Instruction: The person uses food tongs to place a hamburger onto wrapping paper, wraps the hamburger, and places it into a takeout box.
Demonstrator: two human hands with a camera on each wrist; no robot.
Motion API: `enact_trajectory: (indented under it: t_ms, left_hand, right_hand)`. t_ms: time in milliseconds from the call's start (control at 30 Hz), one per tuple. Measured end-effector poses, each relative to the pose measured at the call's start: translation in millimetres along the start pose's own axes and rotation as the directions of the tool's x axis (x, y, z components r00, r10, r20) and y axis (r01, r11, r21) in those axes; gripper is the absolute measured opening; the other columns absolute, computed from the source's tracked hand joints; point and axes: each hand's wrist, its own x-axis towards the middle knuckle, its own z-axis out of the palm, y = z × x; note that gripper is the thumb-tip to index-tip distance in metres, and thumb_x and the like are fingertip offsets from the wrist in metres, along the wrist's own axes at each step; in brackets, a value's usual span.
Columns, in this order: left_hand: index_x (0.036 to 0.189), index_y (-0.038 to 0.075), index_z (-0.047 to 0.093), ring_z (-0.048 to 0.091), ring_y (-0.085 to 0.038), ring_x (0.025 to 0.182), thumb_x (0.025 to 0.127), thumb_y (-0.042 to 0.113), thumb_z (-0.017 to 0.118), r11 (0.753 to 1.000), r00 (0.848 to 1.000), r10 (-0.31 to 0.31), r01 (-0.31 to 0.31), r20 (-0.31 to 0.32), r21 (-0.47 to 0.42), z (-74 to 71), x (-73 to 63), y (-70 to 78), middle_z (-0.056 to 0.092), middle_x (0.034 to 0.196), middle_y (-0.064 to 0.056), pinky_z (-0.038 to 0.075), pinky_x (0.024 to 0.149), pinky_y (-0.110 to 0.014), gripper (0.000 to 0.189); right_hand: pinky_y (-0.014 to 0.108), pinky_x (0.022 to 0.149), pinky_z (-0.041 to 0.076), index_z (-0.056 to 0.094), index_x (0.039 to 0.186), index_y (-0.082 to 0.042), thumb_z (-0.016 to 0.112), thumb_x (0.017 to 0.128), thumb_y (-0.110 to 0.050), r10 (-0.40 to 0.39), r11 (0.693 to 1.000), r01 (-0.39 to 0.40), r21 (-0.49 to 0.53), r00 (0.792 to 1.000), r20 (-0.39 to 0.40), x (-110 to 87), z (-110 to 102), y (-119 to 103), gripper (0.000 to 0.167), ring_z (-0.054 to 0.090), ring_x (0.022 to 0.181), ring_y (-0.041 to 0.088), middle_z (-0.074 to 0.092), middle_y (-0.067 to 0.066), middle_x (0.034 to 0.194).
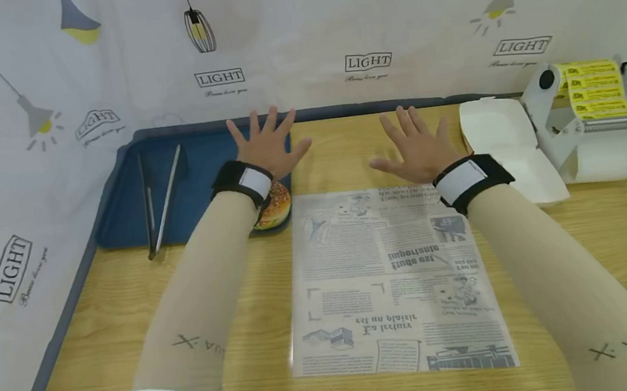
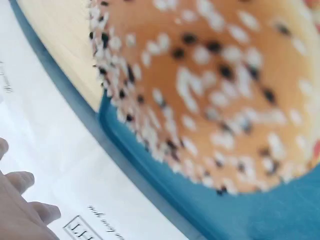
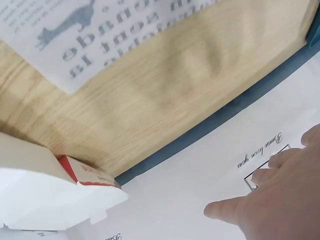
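My left hand (image 1: 269, 146) is spread with straight fingers over the right part of a blue tray (image 1: 113, 208), holding nothing. Partly hidden behind its wrist is a seeded burger bun (image 1: 277, 206) on the tray; sesame seeds, black and white, cover the bun (image 2: 200, 90) in the left wrist view. My right hand (image 1: 419, 147), fingers also spread, holds nothing above the table just beyond a newspaper-print sheet of wrapping paper (image 1: 357, 292). To the right of that hand stands an open white takeaway box (image 1: 500, 127).
Metal tongs (image 1: 164, 203) lie on the tray's left side, ends over its near edge. A label dispenser (image 1: 568, 127) with a roll of yellow labels (image 1: 595, 90) stands at the back right. A red-edged small box (image 3: 90, 172) shows beside the takeaway box. Printed cloth (image 1: 286, 34) rises behind the table.
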Motion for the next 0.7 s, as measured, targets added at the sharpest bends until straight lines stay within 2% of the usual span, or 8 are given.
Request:
enact_trajectory:
  t_ms: [100, 200, 300, 333, 400, 533, 600, 700]
  left_hand:
    - [0.165, 0.03, 0.011, -0.007, -0.042, 0.154, 0.103, 0.066, 0.035, 0.998, 0.997, 0.06, -0.061, -0.045, -0.008, -2.6, -13.1, -5.1, 0.002, 0.171, -0.008, -0.017, 0.113, -0.071, 0.076]
    - [0.165, 0.028, 0.013, -0.006, -0.04, 0.155, 0.103, 0.064, 0.038, 0.992, 0.99, 0.125, -0.125, -0.071, 0.007, -2.5, -34.1, -10.5, 0.003, 0.171, -0.009, -0.016, 0.114, -0.07, 0.076]
    - [0.165, 0.025, 0.018, -0.002, -0.04, 0.155, 0.103, 0.061, 0.041, 0.975, 0.97, 0.224, -0.221, -0.097, 0.035, 1.7, -60.2, -14.6, 0.007, 0.171, -0.012, -0.012, 0.116, -0.069, 0.075]
    - [0.164, 0.023, 0.02, 0.001, -0.041, 0.155, 0.103, 0.06, 0.042, 0.965, 0.959, 0.261, -0.258, -0.106, 0.045, 3.9, -70.0, -14.6, 0.009, 0.17, -0.013, -0.011, 0.117, -0.068, 0.075]
    - [0.163, 0.021, 0.025, 0.006, -0.041, 0.155, 0.103, 0.057, 0.046, 0.938, 0.929, 0.346, -0.341, -0.129, 0.061, 10.5, -90.1, -13.5, 0.014, 0.169, -0.015, -0.008, 0.119, -0.066, 0.074]
    - [0.162, 0.018, 0.031, 0.01, -0.039, 0.155, 0.101, 0.054, 0.053, 0.875, 0.867, 0.484, -0.479, -0.124, 0.065, 24.7, -132.6, -4.5, 0.017, 0.168, -0.017, -0.001, 0.123, -0.058, 0.074]
    - [0.16, 0.018, 0.034, 0.011, -0.037, 0.155, 0.099, 0.052, 0.057, 0.844, 0.834, 0.536, -0.534, -0.13, 0.053, 31.1, -150.6, 1.5, 0.019, 0.167, -0.017, 0.002, 0.124, -0.057, 0.074]
    - [0.159, 0.019, 0.037, 0.012, -0.037, 0.155, 0.097, 0.051, 0.062, 0.81, 0.803, 0.582, -0.587, -0.133, -0.001, 40.8, -173.1, 9.7, 0.022, 0.167, -0.016, 0.008, 0.123, -0.059, 0.075]
  right_hand:
    - [0.078, 0.11, -0.01, -0.003, 0.165, -0.015, 0.038, 0.099, -0.07, -0.07, 0.997, 0.07, 0.009, 0.997, -0.011, -14.5, 9.3, -1.7, 0.095, -0.009, 0.154, 0.041, -0.01, 0.021, 0.168]
    - [0.076, 0.111, -0.011, -0.003, 0.165, -0.016, 0.041, 0.101, -0.067, -0.128, 0.991, 0.129, 0.021, 0.992, -0.019, -31.6, 18.4, -3.8, 0.093, -0.009, 0.154, 0.04, -0.01, 0.02, 0.169]
    - [0.074, 0.112, -0.012, -0.002, 0.165, -0.016, 0.046, 0.101, -0.064, -0.182, 0.983, 0.183, 0.031, 0.983, -0.026, -52.1, 27.2, -6.8, 0.093, -0.009, 0.155, 0.039, -0.009, 0.018, 0.169]
    - [0.074, 0.113, -0.011, 0.0, 0.165, -0.016, 0.048, 0.101, -0.063, -0.199, 0.979, 0.2, 0.027, 0.98, -0.03, -59.6, 30.0, -7.6, 0.093, -0.008, 0.155, 0.039, -0.008, 0.018, 0.169]
    - [0.073, 0.114, -0.01, 0.002, 0.165, -0.015, 0.051, 0.1, -0.061, -0.232, 0.972, 0.233, 0.02, 0.972, -0.036, -74.4, 34.7, -9.6, 0.093, -0.006, 0.155, 0.039, -0.005, 0.018, 0.169]
    - [0.073, 0.115, -0.005, 0.006, 0.165, -0.013, 0.054, 0.098, -0.061, -0.289, 0.957, 0.289, 0.001, 0.956, -0.048, -102.2, 41.7, -14.2, 0.095, -0.006, 0.156, 0.037, -0.004, 0.017, 0.17]
    - [0.073, 0.116, -0.005, 0.007, 0.165, -0.013, 0.056, 0.098, -0.061, -0.308, 0.951, 0.309, 0.001, 0.95, -0.051, -116.7, 44.3, -15.2, 0.096, -0.006, 0.156, 0.036, -0.005, 0.016, 0.17]
    - [0.07, 0.117, -0.006, 0.006, 0.165, -0.014, 0.06, 0.096, -0.059, -0.327, 0.945, 0.328, 0.004, 0.943, -0.061, -138.4, 50.3, -13.9, 0.098, -0.005, 0.156, 0.036, -0.006, 0.014, 0.17]
